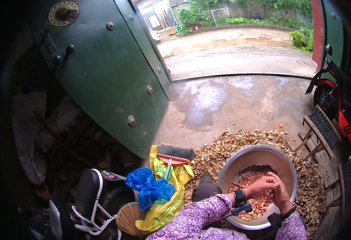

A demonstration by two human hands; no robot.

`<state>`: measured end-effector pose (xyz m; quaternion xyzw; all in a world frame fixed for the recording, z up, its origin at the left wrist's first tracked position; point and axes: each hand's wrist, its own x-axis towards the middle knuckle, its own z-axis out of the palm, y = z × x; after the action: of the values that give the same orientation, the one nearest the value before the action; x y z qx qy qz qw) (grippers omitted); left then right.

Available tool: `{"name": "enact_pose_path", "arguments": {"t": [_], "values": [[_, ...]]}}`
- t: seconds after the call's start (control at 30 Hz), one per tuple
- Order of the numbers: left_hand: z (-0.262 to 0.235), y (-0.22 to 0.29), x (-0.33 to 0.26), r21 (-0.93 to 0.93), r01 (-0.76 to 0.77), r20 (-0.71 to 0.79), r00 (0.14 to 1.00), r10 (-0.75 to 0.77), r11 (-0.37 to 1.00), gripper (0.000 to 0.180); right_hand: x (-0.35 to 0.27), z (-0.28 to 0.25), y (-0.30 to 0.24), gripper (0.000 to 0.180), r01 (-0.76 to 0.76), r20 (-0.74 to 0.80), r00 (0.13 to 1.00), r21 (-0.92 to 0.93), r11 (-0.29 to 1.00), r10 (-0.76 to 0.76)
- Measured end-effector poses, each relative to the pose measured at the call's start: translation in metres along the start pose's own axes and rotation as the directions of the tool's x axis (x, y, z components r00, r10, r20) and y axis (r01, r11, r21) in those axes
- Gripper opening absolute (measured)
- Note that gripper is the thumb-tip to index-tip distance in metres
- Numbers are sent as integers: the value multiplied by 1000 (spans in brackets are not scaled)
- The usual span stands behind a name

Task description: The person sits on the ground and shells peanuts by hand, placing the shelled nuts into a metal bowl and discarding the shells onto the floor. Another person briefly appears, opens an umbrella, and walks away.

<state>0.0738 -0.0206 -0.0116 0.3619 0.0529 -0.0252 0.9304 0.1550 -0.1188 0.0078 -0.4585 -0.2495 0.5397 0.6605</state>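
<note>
My left hand [260, 187] and my right hand [280, 197] meet over a wide metal basin [241, 161]. Their fingers are closed, with the fingertips pressed together. Whatever they may pinch is too small and covered to make out. Below them, reddish shelled peanuts [245, 180] cover much of the basin's bottom. Paler unshelled peanuts [247, 216] lie at its near side. Both forearms wear patterned purple sleeves, and a dark device is strapped at each wrist.
Empty peanut shells [213, 154] are heaped around the basin. To the left lie a yellow sack [177, 200], a blue plastic bag [153, 188] and a brush [175, 156]. Low woven stools [321, 130] and a red-black scooter [345, 124] stand right. A green door [103, 68] is swung open.
</note>
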Motion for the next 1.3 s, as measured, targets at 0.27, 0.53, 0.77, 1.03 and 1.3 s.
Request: {"name": "enact_pose_path", "arguments": {"t": [0.27, 0.53, 0.77, 1.03, 1.3], "values": [[-8, -8, 1, -19, -51, -14, 999, 51, 999, 9, -1, 6, 8, 100, 37, -82, 996, -53, 998, -41], [-5, -3, 1, -82, -31, 12, 999, 32, 996, 10, -1, 3, 1, 102, -11, -73, 997, -84, 996, 5], [-8, -4, 2, -35, -4, -6, 1000, 3, 999, 10, 1, 7, 5, 106, 29, -122, 992, 53, 998, -22], [0, -1, 0, -50, -54, -39, 998, 52, 997, 11, -1, 3, 0, 98, -5, -18, 1000, -54, 999, 4], [7, 3, -2, -84, -22, -69, 997, 16, 996, 14, 1, 4, 5, 103, 24, -89, 996, -31, 999, -27]]}}
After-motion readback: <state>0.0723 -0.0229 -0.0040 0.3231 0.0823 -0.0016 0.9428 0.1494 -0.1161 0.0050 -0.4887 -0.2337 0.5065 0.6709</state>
